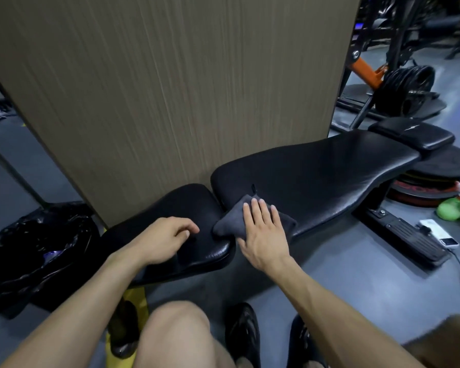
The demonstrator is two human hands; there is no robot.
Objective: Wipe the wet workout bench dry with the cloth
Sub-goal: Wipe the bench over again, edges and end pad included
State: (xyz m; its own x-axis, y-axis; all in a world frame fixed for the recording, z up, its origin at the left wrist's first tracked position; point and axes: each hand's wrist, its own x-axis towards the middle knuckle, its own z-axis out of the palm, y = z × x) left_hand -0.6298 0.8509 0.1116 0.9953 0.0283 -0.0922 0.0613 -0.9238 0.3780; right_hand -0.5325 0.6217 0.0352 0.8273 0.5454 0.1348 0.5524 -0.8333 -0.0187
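The black padded workout bench runs from the small seat pad at centre left to the long back pad stretching right. A dark grey cloth lies crumpled at the near end of the back pad, by the gap between the pads. My right hand lies flat on the cloth with straight fingers, pressing it onto the pad. My left hand rests on the seat pad with loosely curled fingers and holds nothing.
A wood-grain panel stands right behind the bench. A bin lined with a black bag sits at the left. Weight plates, a green bottle and a white device with a cable lie on the grey floor at the right.
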